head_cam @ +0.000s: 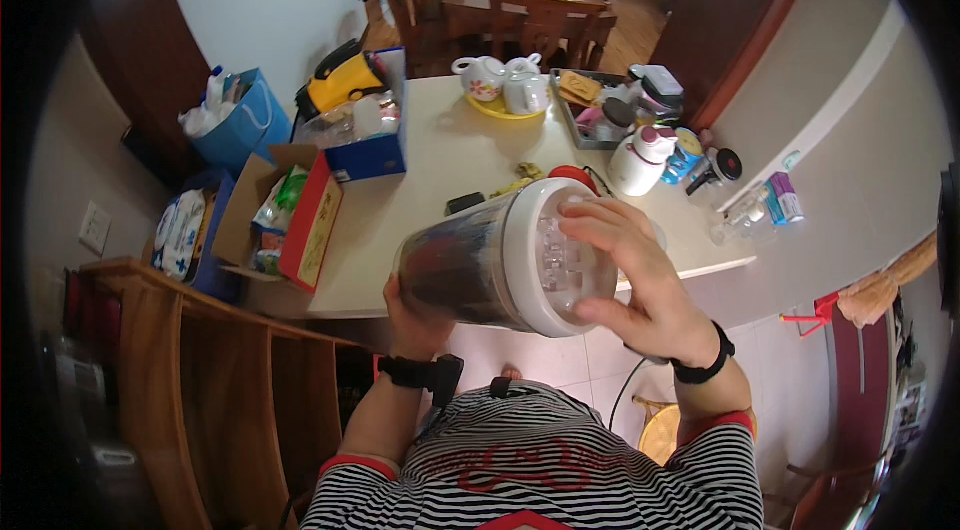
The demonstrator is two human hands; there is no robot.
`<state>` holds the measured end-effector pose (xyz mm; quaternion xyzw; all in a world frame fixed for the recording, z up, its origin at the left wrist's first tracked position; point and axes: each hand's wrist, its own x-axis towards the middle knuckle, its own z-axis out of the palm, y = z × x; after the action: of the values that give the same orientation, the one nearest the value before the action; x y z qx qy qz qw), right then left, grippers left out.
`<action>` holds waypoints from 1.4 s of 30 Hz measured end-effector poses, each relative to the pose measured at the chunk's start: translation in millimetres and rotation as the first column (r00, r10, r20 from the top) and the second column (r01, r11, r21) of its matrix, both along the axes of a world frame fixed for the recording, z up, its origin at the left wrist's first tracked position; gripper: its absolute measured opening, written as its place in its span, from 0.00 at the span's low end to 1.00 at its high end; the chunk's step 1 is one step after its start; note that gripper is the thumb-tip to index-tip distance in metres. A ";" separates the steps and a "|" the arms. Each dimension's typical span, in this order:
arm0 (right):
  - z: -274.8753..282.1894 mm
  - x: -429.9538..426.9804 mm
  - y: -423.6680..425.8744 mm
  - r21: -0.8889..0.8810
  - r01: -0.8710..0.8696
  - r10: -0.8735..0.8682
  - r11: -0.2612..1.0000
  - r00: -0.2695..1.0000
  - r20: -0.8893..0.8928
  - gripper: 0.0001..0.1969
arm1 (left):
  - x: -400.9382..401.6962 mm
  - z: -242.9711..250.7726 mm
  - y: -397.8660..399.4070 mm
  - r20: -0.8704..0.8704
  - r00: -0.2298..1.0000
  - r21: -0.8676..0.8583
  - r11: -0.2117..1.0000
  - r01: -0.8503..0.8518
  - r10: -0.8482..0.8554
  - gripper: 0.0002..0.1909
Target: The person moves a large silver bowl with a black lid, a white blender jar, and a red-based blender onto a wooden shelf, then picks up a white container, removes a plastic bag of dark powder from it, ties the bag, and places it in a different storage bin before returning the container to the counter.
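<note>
A large clear plastic jar [465, 267] with dark contents and a white-rimmed lid [525, 260] is tilted on its side in front of my chest, above the counter's near edge. My left hand [420, 320] supports it from beneath, near its base. At the lid end, my right hand [626, 267] spreads its fingers and thumb over the clear, recessed middle of the lid. Whether the lid is loose cannot be told. Behind the jar, on the counter, lie a dark flat object [465, 203], some yellowish items [527, 171] and a red round thing [576, 176], partly hidden.
The cream counter [442, 132] bears a blue box [367, 155], a red-sided cardboard box [304, 230], teapots on a yellow tray [499, 109], a grey tray of jars [577, 132] and a white thermos [637, 166]. Wooden shelving [225, 357] stands at left, a wicker stool [661, 434] below right.
</note>
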<state>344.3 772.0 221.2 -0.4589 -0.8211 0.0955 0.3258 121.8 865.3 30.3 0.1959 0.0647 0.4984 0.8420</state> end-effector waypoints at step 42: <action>-52.4 -65.9 78.2 -0.149 -0.283 -0.084 0.948 0.229 -0.970 0.15 | -107.7 -43.3 -19.4 -0.033 0.973 -0.434 0.874 -0.221 0.229 0.34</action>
<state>278.4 850.2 168.7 -0.2896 -0.4465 0.4996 0.6835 14.1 845.9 -13.0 -0.0105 0.1884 0.5677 0.8013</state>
